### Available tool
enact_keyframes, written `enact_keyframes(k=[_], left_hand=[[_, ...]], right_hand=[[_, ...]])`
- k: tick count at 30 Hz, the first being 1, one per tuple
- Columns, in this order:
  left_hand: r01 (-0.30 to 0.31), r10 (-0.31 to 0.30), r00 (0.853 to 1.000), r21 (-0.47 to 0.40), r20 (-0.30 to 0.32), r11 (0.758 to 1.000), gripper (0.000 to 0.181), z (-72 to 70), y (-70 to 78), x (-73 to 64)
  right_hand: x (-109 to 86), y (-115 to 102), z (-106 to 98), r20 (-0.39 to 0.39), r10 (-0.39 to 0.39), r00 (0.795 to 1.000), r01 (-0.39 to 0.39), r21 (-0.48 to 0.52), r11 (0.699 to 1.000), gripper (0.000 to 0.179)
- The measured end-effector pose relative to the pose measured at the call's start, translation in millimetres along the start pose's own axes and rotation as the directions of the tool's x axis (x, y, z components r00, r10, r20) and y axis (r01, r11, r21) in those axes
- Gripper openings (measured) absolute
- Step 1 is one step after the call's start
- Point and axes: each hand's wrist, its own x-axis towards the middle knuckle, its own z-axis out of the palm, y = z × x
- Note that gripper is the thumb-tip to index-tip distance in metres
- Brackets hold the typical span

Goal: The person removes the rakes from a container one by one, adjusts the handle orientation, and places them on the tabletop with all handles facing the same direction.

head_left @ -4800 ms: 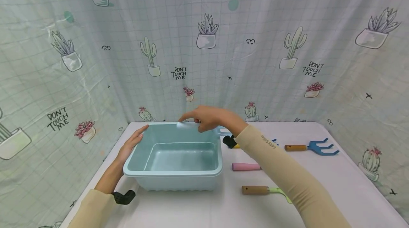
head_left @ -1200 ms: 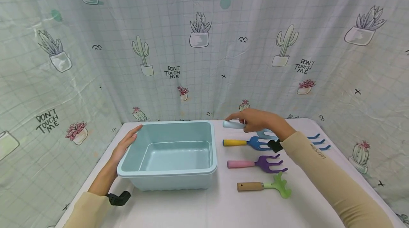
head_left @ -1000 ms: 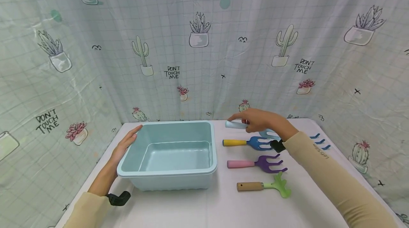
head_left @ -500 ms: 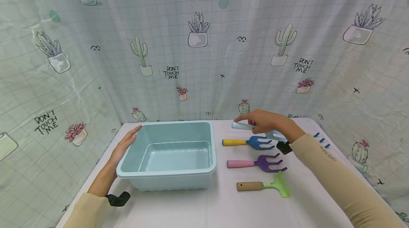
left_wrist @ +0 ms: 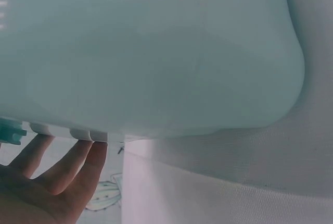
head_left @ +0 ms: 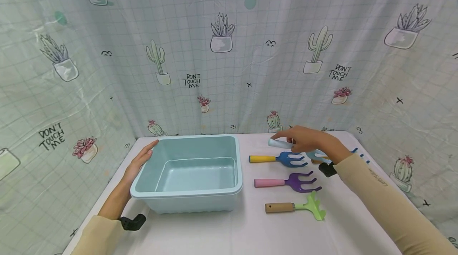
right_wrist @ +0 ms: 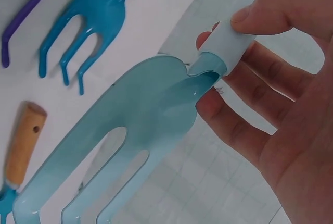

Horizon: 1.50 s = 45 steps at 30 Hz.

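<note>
My right hand (head_left: 304,139) pinches the pale blue handle of a light blue hand rake (head_left: 280,143) above the back right of the table. In the right wrist view the thumb and fingers grip that handle, and the rake's pronged head (right_wrist: 156,99) points down and left. My left hand (head_left: 137,163) rests against the left side of a light blue plastic tub (head_left: 186,194). Its fingers stretch along the rim, and in the left wrist view the fingertips touch the tub's edge. The tub's inside holds nothing visible.
Right of the tub lie a yellow-handled blue rake (head_left: 262,159), a pink-handled purple rake (head_left: 270,182) and a wooden-handled green rake (head_left: 280,207). A wooden-handled blue rake (right_wrist: 25,140) is partly hidden by the right arm in the head view. A patterned curtain (head_left: 222,68) closes the back.
My right hand has carried the light blue rake from over the tub's back rim to the right, beyond the yellow-handled rake, and slightly down lately. The left hand stays at the tub.
</note>
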Motion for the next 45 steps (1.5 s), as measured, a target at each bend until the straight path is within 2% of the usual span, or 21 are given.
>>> enact_keyframes(k=[12, 19, 23, 28, 34, 45], left_hand=[[-0.007, 0.007, 1.0, -0.011, -0.001, 1.0, 0.061, 0.5, -0.8, -0.1], [-0.013, 0.013, 1.0, -0.008, -0.001, 1.0, 0.061, 1.5, -1.7, -0.4], [-0.009, 0.009, 1.0, -0.003, -0.003, 1.0, 0.061, 0.9, -2.1, -0.4], [-0.001, 0.001, 1.0, 0.01, -0.013, 1.0, 0.061, 0.3, -2.2, -0.3], [-0.004, 0.004, 1.0, 0.003, -0.006, 1.0, 0.061, 0.7, -1.5, 0.0], [-0.001, 0.001, 1.0, 0.002, -0.013, 1.0, 0.062, 1.2, 0.4, -1.0]], right_hand=[[-15.8, 17, 9, -0.001, 0.003, 1.0, -0.003, 0.027, 1.0, 0.064], [-28.0, 30, 19, 0.067, 0.101, 0.993, -0.109, 0.121, 0.987, 0.067], [-33.8, 39, 27, 0.049, 0.125, 0.991, -0.129, 0.078, 0.989, 0.069], [-41.1, 52, 37, 0.017, 0.104, 0.994, -0.105, 0.057, 0.993, 0.063], [-52.7, 64, 50, 0.006, 0.083, 0.997, -0.083, 0.08, 0.993, 0.06], [-76.8, 82, 63, -0.016, 0.083, 0.996, -0.082, 0.077, 0.994, 0.056]])
